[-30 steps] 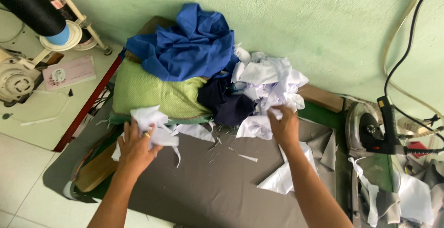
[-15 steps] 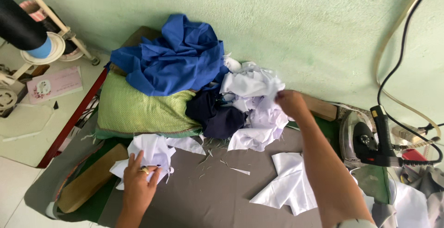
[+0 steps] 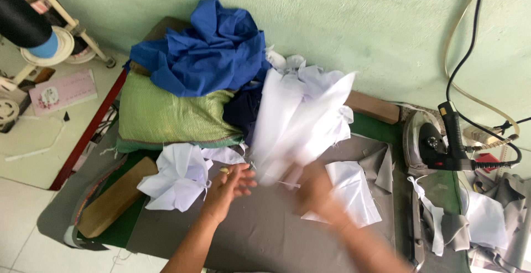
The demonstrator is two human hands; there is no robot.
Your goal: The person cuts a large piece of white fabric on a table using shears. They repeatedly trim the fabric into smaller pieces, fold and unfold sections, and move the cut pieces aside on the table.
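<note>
right hand blurred, gripping white cloth | left hand open

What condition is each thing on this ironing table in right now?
left hand: open, empty, beside small white pieces
right hand: blurred, lifting large white fabric piece
blue cloth: crumpled atop green bundle
iron: resting on its side

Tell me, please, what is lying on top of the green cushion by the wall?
A crumpled blue cloth is heaped on the green cushion, covering its back part. A dark navy cloth lies against its right end. What lies under the heap is hidden.
</note>
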